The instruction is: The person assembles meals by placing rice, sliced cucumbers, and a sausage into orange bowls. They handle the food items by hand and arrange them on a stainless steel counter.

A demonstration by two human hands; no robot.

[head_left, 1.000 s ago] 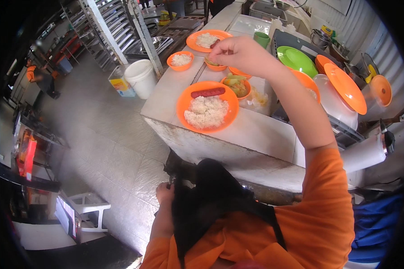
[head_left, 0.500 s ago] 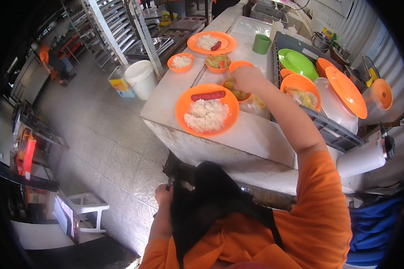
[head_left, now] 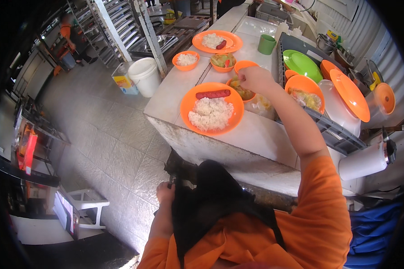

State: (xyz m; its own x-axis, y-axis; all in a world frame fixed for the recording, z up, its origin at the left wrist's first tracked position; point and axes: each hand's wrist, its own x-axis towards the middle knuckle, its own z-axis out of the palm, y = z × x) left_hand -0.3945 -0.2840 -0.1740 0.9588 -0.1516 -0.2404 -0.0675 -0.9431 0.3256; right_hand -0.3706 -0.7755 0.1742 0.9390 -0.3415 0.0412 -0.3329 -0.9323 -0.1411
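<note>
My right hand [head_left: 255, 79] reaches out over the counter, fingers curled together above a small orange bowl of vegetables [head_left: 244, 93]. Whether it holds anything is hidden. Just left of it sits an orange plate [head_left: 231, 122] with white rice and a red sausage [head_left: 212, 94]. My left hand [head_left: 165, 193] is down at my waist, closed on the edge of my black apron [head_left: 215, 197].
Farther along the counter [head_left: 265, 134] stand a second rice plate [head_left: 217, 41], small orange bowls [head_left: 186, 59], a green cup [head_left: 267, 44], green plates [head_left: 303, 65] and orange lids [head_left: 350, 94]. A paper roll [head_left: 366, 161] is at the right, a white bucket [head_left: 144, 76] on the floor. Another person [head_left: 69, 36] stands by the racks.
My right hand has drawn back from the far bowls toward the small vegetable bowl beside the near plate. The left hand has stayed at the apron.
</note>
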